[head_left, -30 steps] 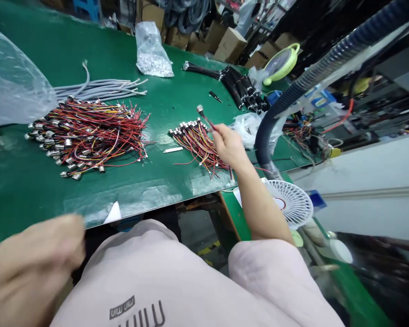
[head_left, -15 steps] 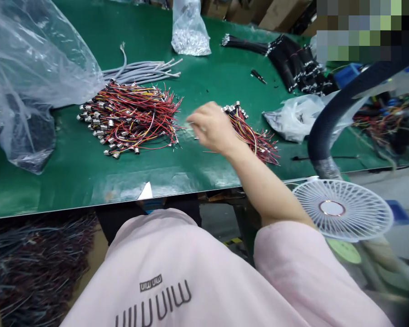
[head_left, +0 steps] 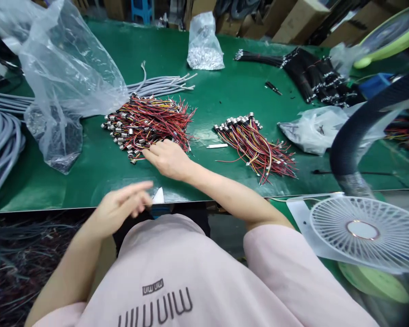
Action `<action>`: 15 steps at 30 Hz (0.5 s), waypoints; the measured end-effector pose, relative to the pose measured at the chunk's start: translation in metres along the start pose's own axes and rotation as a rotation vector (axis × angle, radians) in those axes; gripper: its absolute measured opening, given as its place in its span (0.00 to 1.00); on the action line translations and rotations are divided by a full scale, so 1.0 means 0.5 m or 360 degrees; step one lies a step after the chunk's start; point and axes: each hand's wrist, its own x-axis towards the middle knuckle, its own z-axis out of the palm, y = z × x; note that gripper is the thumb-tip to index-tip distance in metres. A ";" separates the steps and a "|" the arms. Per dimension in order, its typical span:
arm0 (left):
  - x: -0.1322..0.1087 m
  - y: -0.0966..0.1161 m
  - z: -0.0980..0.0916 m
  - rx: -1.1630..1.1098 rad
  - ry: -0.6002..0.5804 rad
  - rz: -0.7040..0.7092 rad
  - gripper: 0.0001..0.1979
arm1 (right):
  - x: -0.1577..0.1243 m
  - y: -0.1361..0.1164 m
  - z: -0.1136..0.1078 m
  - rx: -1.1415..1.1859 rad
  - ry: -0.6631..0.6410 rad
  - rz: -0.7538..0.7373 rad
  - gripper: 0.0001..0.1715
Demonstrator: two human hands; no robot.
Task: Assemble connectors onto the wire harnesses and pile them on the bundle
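My right hand (head_left: 169, 160) reaches over the lower edge of a big pile of wired metal connectors (head_left: 150, 120), with red, black, yellow and white leads. Its fingers are bent and drawn together at the pile, and their tips are hidden, so what they grip cannot be made out. In front of the table edge hangs my left hand (head_left: 121, 206), slightly blurred, fingers stretched out and nothing in them. To the right lies a smaller bundle of the same wired connectors (head_left: 259, 145), fanned out. A thin white stick-like object (head_left: 217, 146) rests between the two groups.
Grey cables (head_left: 163, 85) lie behind the pile, and a clear plastic bag (head_left: 71, 72) stands left. A bag of small shiny parts (head_left: 205, 50), black cable bundles (head_left: 303, 75) and a white bag (head_left: 313, 129) are farther back. A dark flexible hose (head_left: 347, 127) and white fan (head_left: 361, 231) occupy the right.
My right hand has moved left from beside the smaller bundle to the big pile. My left hand has come into view. The smaller bundle and white stick are now uncovered; the view has shifted.
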 end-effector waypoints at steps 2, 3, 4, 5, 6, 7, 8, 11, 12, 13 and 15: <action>0.024 -0.020 0.024 -0.0332 -0.0069 -0.0087 0.18 | -0.015 -0.037 -0.007 0.0092 0.0020 -0.0016 0.21; 0.035 -0.030 0.039 -0.0542 -0.0071 -0.0128 0.18 | -0.025 -0.051 -0.009 0.0155 0.0019 -0.0016 0.21; 0.045 -0.039 0.052 -0.0739 -0.0051 -0.0162 0.18 | -0.037 -0.061 -0.011 0.0232 0.0015 0.0003 0.20; 0.053 -0.045 0.062 -0.0889 -0.0020 -0.0195 0.16 | -0.052 -0.066 -0.014 0.0336 0.0010 0.0040 0.19; 0.059 -0.049 0.069 -0.0963 -0.0012 -0.0233 0.15 | -0.069 -0.066 -0.018 0.0483 0.0004 0.0087 0.18; 0.064 -0.050 0.071 -0.0994 -0.0015 -0.0279 0.14 | -0.088 -0.061 -0.023 0.0686 0.0000 0.0143 0.17; 0.067 -0.047 0.070 -0.1000 -0.0019 -0.0327 0.14 | -0.109 -0.051 -0.029 0.0938 0.0003 0.0211 0.20; 0.072 -0.028 0.053 -0.0986 0.0038 -0.0446 0.15 | -0.170 -0.010 -0.042 0.1788 -0.0014 0.0433 0.24; 0.074 -0.020 0.047 -0.0990 0.0068 -0.0478 0.16 | -0.186 0.002 -0.044 0.1985 -0.0018 0.0516 0.23; 0.076 -0.014 0.043 -0.0996 0.0091 -0.0510 0.18 | -0.200 0.012 -0.042 0.2117 -0.0012 0.0596 0.22; 0.082 -0.004 0.041 -0.0996 0.0098 -0.0570 0.19 | -0.217 0.020 -0.033 0.2261 0.0000 0.0713 0.22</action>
